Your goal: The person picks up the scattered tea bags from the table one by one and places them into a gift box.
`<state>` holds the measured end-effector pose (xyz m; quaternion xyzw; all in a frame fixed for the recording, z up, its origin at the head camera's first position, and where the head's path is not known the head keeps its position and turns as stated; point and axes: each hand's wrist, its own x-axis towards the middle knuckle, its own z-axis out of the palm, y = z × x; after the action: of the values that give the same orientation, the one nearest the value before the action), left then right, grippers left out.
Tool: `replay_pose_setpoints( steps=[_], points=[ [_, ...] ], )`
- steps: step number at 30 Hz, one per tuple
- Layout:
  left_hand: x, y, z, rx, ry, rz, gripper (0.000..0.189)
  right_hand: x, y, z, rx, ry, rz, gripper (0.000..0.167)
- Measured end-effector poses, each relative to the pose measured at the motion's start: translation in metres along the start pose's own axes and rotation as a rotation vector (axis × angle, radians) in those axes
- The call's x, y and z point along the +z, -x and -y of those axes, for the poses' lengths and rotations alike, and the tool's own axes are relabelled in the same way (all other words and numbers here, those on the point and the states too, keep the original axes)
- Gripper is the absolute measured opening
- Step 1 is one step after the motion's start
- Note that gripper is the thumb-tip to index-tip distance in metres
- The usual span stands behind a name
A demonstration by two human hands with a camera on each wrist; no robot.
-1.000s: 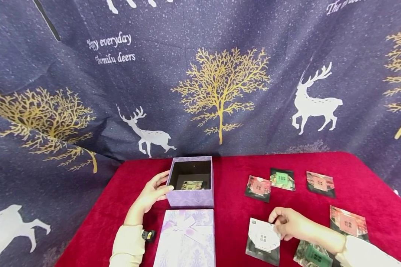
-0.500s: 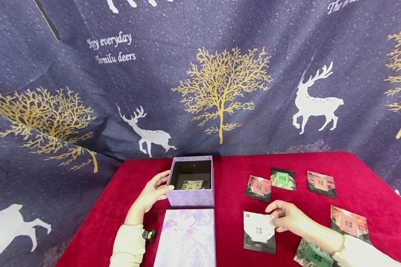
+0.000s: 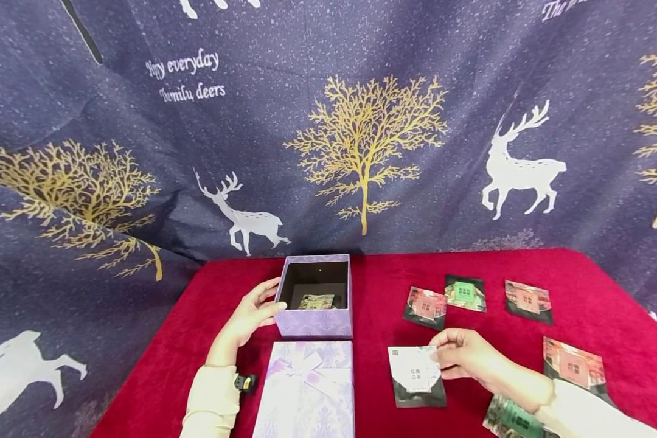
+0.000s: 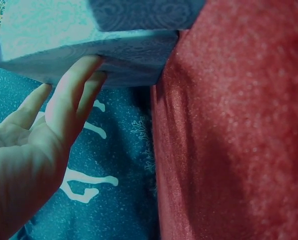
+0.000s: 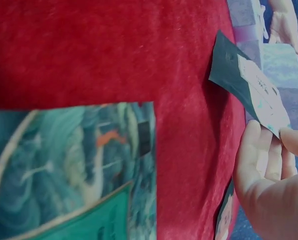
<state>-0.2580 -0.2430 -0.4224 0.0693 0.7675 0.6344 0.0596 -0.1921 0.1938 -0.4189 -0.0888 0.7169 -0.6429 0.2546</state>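
My right hand (image 3: 462,359) pinches a white-and-black tea packet (image 3: 416,380) by its upper right edge. In the right wrist view the packet (image 5: 249,82) tilts above the red cloth, thumb on one face and fingers behind. At the left, my left hand (image 3: 253,311) holds the left side of an open purple gift box (image 3: 314,323), thumb at the front corner. Its fingers (image 4: 71,87) lie against the patterned wall in the left wrist view. Inside the box's dark interior lies a packet with a green-and-yellow print (image 3: 316,302).
A purple lid with a ribbon bow (image 3: 312,392) lies before the box. Red-labelled packets (image 3: 426,307) (image 3: 528,302) (image 3: 575,368) and green-labelled packets (image 3: 465,293) (image 3: 514,420) are spread over the red cloth (image 3: 380,286) at the right. A deer-print curtain (image 3: 416,201) hangs behind.
My right hand has carried the white tea packet leftward and slightly away from me, and the packet has turned straighter. My left hand has stayed on the box.
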Motion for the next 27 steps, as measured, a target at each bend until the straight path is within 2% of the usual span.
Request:
replay_pose_setpoints(
  steps=[15,27],
  points=[
    [0.003,-0.002,-0.002,-0.008,0.001,-0.007,0.064,0.013,-0.013,0.021,-0.056,-0.118,0.037,0.009],
    [0.001,0.001,-0.001,-0.002,0.01,0.001,0.064,0.02,-0.026,0.056,-0.137,-0.153,0.044,0.011]
  ],
)
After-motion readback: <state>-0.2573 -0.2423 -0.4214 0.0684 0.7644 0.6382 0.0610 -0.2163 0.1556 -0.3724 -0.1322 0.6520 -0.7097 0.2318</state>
